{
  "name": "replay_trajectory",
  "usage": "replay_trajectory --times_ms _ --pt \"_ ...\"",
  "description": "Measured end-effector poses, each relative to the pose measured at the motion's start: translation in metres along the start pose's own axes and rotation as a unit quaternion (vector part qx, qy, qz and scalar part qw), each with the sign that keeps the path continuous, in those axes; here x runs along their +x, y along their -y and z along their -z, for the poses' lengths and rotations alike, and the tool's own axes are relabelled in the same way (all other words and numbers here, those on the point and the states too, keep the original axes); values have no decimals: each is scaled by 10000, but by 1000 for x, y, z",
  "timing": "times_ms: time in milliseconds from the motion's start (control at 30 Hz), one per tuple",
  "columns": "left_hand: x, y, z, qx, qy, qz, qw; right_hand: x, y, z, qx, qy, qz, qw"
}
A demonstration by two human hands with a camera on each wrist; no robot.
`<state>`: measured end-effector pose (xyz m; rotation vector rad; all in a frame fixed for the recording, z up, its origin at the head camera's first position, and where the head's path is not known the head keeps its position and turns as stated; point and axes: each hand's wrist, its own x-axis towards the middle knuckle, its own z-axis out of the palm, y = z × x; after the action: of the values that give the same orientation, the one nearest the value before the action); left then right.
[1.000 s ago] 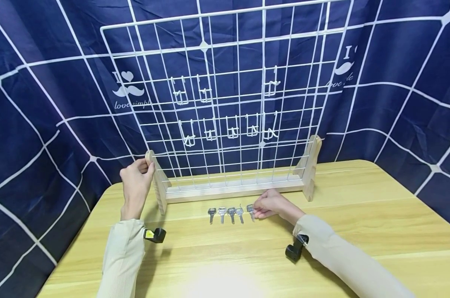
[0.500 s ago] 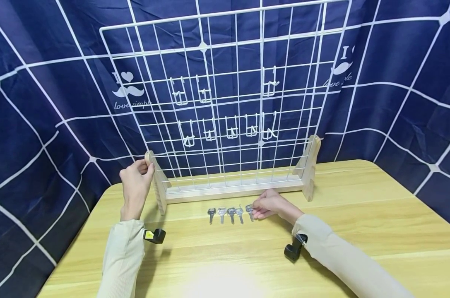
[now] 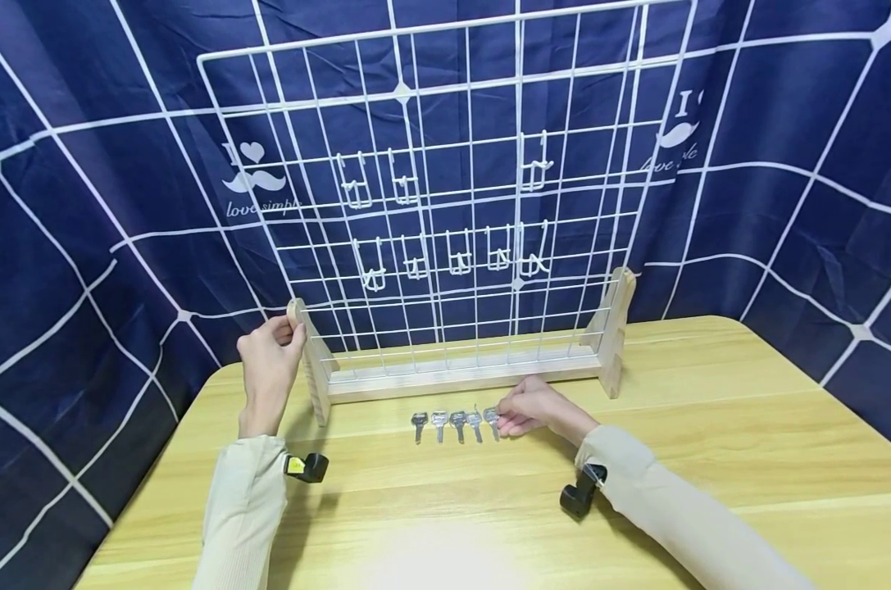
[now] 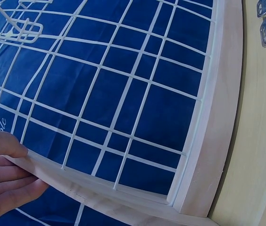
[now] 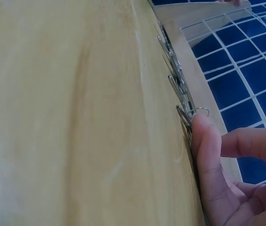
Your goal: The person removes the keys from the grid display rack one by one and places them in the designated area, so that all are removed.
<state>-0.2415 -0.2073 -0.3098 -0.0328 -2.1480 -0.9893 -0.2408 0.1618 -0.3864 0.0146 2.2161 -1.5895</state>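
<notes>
My left hand point(image 3: 270, 369) grips the top of the left wooden upright point(image 3: 311, 360) of a rack, thumb on one side and fingers on the other in the left wrist view. Its white wire grid point(image 3: 445, 319) carries several wire hooks point(image 3: 460, 260). In front of the rack's base, my right hand point(image 3: 534, 407) pinches the rightmost key point(image 3: 493, 419) at its right edge, low at the table. That key stands at the end of a row of metal keys point(image 3: 457, 423). A small wire ring point(image 5: 201, 111) shows at the fingertips in the right wrist view.
The rack's wooden base bar point(image 3: 460, 377) runs close behind the keys, up to the right wooden upright point(image 3: 616, 336). All stands on a light wooden table point(image 3: 415, 492). A dark blue curtain point(image 3: 799, 229) with white lines hangs behind and at both sides.
My right hand has shifted slightly left, and the rightmost key has moved with it, closer to the others in the row. The left hand keeps its place on the upright.
</notes>
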Motion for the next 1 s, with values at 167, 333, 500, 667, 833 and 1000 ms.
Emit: replay_trajectory --times_ms 167,333,500,667,833,1000 --pt "0 0 0 -106 37 26 9999 0 -1 0 53 24 -5 10000" --pt "0 1 0 -132 25 5 9999 -2 0 0 119 22 -17 9999" --pt "-1 2 0 -174 1 -33 9998 -4 1 0 143 13 -32 9999" --pt "-1 2 0 -213 -25 -110 9997 -7 3 -1 109 1 -66 9999" --pt "-1 2 0 -243 -13 -99 9997 -8 3 0 74 -66 -105 9999" --pt "-1 3 0 -198 -15 -137 9997 -8 1 0 89 -45 -94 9999"
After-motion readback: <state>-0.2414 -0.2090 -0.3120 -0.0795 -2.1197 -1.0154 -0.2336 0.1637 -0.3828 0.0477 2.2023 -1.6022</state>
